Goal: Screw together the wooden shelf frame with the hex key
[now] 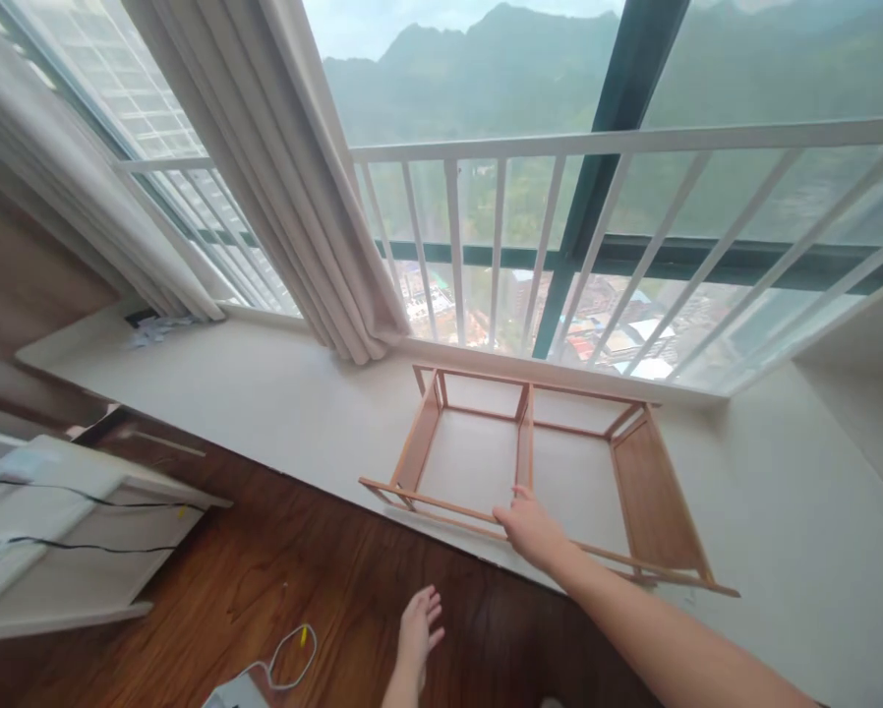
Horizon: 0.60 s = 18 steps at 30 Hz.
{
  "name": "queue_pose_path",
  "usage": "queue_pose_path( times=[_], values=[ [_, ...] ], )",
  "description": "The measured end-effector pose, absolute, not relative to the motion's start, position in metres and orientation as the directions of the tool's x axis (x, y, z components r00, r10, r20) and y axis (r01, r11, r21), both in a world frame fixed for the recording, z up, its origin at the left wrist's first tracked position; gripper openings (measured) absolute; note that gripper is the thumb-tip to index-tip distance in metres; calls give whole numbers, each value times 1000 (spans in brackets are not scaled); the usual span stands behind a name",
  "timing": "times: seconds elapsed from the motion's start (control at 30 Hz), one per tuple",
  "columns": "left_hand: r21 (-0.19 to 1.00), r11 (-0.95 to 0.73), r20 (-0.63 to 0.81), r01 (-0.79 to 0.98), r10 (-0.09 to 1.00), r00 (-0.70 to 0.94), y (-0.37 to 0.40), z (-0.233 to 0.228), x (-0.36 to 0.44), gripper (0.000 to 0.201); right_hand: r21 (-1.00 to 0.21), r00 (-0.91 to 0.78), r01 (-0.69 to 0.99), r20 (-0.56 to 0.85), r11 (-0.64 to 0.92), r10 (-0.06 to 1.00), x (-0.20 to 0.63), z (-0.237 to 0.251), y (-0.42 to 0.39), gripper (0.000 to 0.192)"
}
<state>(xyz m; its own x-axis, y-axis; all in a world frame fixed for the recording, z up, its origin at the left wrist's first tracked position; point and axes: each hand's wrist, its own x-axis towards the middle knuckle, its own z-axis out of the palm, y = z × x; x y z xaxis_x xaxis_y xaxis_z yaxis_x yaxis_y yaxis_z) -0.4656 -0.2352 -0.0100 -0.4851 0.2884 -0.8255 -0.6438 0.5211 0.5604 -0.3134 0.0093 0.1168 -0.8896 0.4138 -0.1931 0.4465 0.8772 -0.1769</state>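
Observation:
A light-brown wooden shelf frame (526,433) lies on the white window ledge, with one divider across its middle and a solid panel at its right end. My right hand (530,526) reaches over from the lower right and is closed on the frame's near rail, close to the divider. Part of the grip is hidden behind the back of the hand. Below and to the left, my left hand (419,626) hovers over the dark wood floor, fingers apart, holding nothing and not touching the frame.
Behind the ledge (264,393) run a white railing (452,236) and large windows. A beige curtain (286,187) hangs left of the frame. At the lower left stands a white piece of furniture (80,560) with black cables; a looped pale cord (294,678) lies on the floor (338,570).

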Motion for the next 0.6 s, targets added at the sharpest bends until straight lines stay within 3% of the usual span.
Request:
queue_pose_path(
  times=[0.1,0.33,0.5,0.6],
  values=[
    [600,389,-800,-699,314,-512,-221,41,-487,53,-204,-897,432,-204,879,393,-297,131,17,10],
    [454,323,-825,-830,505,-255,-164,102,-500,64,-271,-906,423,-111,865,408,-271,170,44,21],
    [581,156,-686,-799,622,-378,-121,151,-505,47,-369,-894,400,44,839,446,-266,217,61,16],
    [690,82,-545,-719,713,-442,-99,193,-526,54,-424,-836,424,156,800,526,-262,241,60,21]
  ],
)
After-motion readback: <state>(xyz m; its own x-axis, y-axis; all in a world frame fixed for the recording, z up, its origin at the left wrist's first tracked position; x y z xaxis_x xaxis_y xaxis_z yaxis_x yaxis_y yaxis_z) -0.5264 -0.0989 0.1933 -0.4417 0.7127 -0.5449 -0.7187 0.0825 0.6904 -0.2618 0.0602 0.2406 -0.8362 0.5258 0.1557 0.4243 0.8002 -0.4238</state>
